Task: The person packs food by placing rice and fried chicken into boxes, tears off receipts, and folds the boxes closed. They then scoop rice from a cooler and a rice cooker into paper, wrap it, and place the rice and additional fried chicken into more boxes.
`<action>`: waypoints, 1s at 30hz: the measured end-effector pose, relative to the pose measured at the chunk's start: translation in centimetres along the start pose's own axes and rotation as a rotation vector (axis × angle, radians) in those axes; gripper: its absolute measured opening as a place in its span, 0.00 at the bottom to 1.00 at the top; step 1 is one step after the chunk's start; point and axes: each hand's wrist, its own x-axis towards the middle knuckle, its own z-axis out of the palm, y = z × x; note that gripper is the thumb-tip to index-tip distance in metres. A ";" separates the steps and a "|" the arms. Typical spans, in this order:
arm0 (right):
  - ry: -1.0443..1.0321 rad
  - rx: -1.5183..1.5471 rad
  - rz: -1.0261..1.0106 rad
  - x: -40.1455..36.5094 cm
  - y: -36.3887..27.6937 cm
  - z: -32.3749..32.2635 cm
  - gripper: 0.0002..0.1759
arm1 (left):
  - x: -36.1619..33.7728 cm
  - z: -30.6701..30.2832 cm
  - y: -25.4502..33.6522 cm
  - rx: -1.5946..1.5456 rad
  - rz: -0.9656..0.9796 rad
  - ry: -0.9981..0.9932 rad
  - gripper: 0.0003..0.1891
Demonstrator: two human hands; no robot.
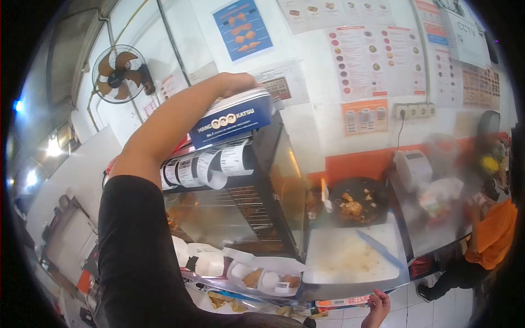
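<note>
My left hand (236, 83) reaches up onto a stack of flat blue and white boxes (232, 117) on top of the glass display case (246, 208). The fingers lie over the stack's far edge, partly hidden. My right hand (377, 306) hangs low near the counter's front edge, fingers curled, holding nothing I can see. Below the case sits a white meal tray (268, 280) with rice and fried pieces.
Paper receipts (210, 164) hang along the case's top front. A white cutting board (350, 257) with a blue knife (380, 249) lies right of the case, a black pan of fried food (355, 205) behind it. A person in orange (489, 235) crouches at far right. A wall fan (117, 74) is mounted upper left.
</note>
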 end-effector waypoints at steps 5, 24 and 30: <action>0.024 -0.007 -0.046 -0.8 -0.2 0.2 0.20 | -0.2 0.1 0.1 -0.014 -0.049 0.037 0.19; 0.101 0.147 0.009 -1.1 0.5 0.5 0.12 | 4.9 -1.5 2.9 0.406 -0.139 0.197 0.20; 0.107 0.106 0.019 -2.1 0.8 0.0 0.13 | 3.1 -3.1 4.1 1.009 0.152 0.818 0.18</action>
